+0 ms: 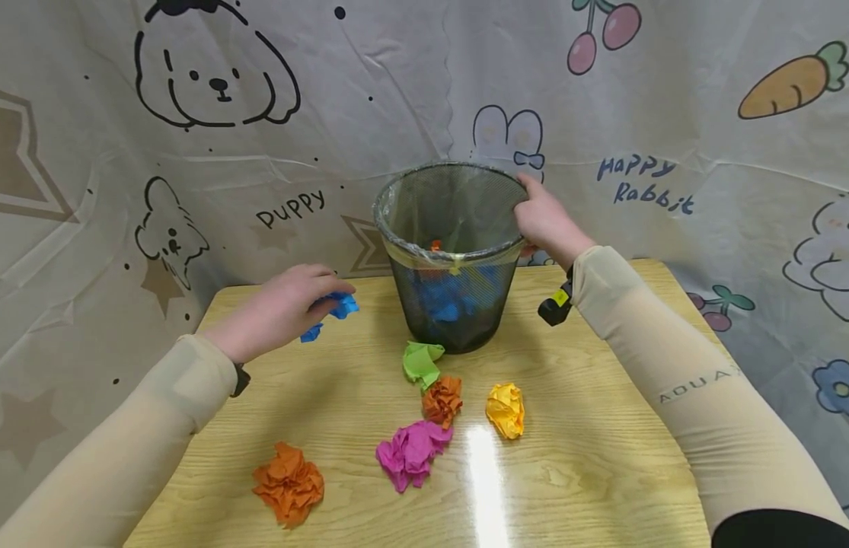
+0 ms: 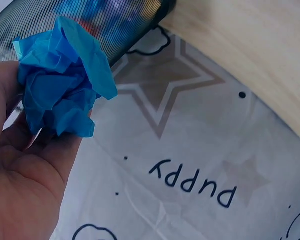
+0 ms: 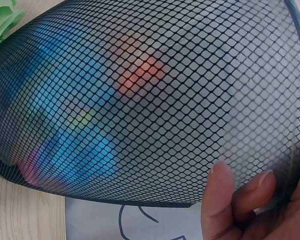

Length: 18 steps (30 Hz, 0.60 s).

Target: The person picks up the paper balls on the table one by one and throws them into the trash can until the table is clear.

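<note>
Your left hand pinches blue paper, seemingly for binning, as your right hand grips the bin (next, likely, a lift over its rim).

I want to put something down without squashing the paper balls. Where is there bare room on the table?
Bare table lies between the yellow ball and the right sleeve, and between the left hand and the front-left orange ball. It's crowded in front of the bin: the green ball, other orange ball and pink ball bunch up there.
</note>
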Available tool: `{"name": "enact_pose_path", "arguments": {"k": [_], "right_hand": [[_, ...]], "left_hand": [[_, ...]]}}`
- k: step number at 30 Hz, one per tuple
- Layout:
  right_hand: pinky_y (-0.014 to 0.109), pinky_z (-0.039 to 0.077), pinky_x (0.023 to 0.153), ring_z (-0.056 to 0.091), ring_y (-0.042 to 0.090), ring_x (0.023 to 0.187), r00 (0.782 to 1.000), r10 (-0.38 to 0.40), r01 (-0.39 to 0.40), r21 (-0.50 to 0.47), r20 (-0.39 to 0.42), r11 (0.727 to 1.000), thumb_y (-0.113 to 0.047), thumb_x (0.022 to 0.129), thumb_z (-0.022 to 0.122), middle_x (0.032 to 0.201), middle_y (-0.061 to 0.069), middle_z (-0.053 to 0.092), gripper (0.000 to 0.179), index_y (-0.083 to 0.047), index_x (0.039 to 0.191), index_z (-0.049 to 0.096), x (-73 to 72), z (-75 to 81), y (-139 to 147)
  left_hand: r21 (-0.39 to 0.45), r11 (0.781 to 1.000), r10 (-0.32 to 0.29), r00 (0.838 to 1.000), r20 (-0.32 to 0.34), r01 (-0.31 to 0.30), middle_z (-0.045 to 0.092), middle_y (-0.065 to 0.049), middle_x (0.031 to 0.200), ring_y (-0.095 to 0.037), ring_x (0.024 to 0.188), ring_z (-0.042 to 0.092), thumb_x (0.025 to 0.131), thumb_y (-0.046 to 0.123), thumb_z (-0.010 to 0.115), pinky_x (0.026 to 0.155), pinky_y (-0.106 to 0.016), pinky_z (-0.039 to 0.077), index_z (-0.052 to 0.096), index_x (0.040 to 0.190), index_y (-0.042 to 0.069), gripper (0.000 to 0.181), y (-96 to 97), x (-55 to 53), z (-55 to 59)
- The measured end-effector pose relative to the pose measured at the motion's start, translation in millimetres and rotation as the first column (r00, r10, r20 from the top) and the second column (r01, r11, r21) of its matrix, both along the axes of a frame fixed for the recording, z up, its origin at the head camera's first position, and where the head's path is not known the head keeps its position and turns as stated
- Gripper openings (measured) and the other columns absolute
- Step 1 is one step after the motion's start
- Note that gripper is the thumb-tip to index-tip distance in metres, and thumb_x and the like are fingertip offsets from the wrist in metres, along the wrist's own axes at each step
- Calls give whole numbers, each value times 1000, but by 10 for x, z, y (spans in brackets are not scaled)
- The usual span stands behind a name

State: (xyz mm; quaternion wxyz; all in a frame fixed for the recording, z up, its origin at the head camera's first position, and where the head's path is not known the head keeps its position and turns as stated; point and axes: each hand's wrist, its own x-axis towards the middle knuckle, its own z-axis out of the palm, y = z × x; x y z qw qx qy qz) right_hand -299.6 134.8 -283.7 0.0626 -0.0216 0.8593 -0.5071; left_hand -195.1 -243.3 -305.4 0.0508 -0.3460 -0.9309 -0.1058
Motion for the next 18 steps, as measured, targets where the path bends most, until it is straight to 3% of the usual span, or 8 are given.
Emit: {"name": "enact_pose_path", "arguments": {"k": [8, 15, 18], "right_hand": [[42, 59, 66, 59, 38, 105, 1000, 4, -4, -2, 0, 1000, -5, 102, 28, 164, 17, 26, 72, -25, 167, 4, 5, -3, 7], [40, 58, 63, 59, 28, 80, 1000, -10, 10, 16, 1, 1000, -5, 102, 29, 165, 17, 25, 73, -26, 167, 3, -9, -1, 3], [40, 58, 65, 58, 28, 81, 1000, -14, 14, 17, 4, 1000, -5, 102, 30, 165, 16, 26, 74, -27, 167, 3, -15, -5, -2]], "left_hand": [[19, 999, 42, 999, -10, -42, 62, 0, 112, -7, 63, 52, 101, 9, 65, 76, -32, 49, 68, 129, 13, 28, 29, -50, 227], [9, 997, 79, 996, -40, -78, 63, -1, 118, -12, 72, 56, 102, 11, 64, 79, -35, 50, 68, 130, 13, 29, 32, -93, 444], [13, 996, 91, 994, -66, -90, 62, -2, 115, -14, 75, 56, 102, 12, 64, 81, -36, 50, 67, 131, 11, 29, 26, -111, 571]]}}
